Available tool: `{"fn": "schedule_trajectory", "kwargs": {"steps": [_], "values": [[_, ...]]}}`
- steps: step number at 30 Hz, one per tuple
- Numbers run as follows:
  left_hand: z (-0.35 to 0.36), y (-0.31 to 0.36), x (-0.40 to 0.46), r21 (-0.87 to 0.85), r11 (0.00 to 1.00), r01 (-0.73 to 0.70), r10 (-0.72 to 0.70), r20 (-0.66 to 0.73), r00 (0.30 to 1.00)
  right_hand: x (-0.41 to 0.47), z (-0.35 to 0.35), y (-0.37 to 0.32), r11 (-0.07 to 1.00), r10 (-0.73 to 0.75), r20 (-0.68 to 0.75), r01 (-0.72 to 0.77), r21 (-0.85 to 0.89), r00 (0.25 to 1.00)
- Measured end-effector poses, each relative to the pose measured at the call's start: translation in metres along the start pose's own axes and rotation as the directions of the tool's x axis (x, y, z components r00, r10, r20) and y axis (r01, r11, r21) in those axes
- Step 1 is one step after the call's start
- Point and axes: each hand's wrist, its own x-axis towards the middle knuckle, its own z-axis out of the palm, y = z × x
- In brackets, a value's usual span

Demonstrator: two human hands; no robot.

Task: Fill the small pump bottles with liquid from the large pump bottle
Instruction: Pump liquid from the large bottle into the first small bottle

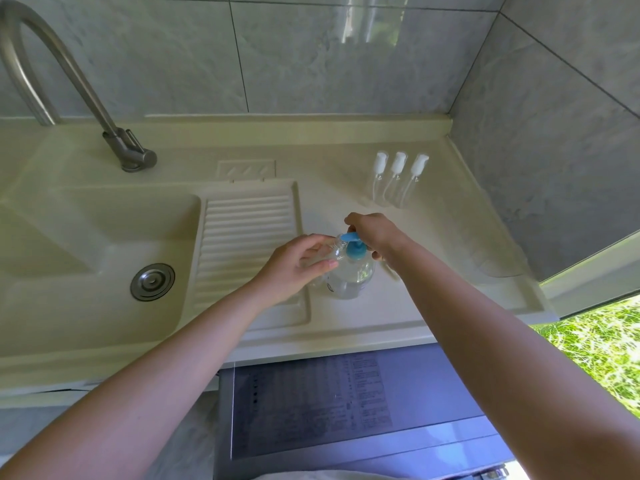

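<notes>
Standing at centre of the tabletop (346, 209): large pump bottle (351, 275), clear body, blue pump head (354, 249). Right hand (372, 233) sits on top of the pump, fingers curled round the blue nozzle end. Left hand (298, 265) comes in from 9 o'clock of the bottle, fingers and thumb curled round something clear held against the bottle's shoulder just under the spout; looks like a small open bottle, but it is clear on clear so I cannot tell for sure.

Three small pump bottles (394, 180) stand in a tight row at 1 o'clock of the large bottle, well apart from it, white caps on, clear bodies, just beside each other.

Ribbed drainboard (247, 237) at 9 o'clock of the large bottle, sink basin (93, 237) further left with a metal drain (152, 282), faucet (69, 81) at 10 o'clock. Grey tiled wall (311, 57) behind.
</notes>
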Motion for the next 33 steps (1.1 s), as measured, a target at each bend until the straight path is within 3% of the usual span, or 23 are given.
{"fn": "schedule_trajectory", "kwargs": {"steps": [5, 20, 33], "values": [[-0.0024, 0.0044, -0.0010, -0.068, 0.997, 0.031, -0.026, 0.071, 0.997, -0.0006, -0.0007, -0.0007, 1.000, 0.000, 0.007, 0.000, -0.013, 1.000], [-0.0052, -0.0003, -0.0002, -0.077, 0.996, 0.045, -0.041, 0.060, 0.997, -0.0035, -0.0007, -0.0026, 0.998, 0.009, 0.014, -0.009, -0.054, 1.000], [-0.0071, -0.0003, -0.0004, 0.015, 1.000, 0.010, -0.010, 0.023, 1.000, -0.0002, 0.0004, -0.0048, 0.991, -0.009, 0.007, 0.010, -0.135, 1.000]]}}
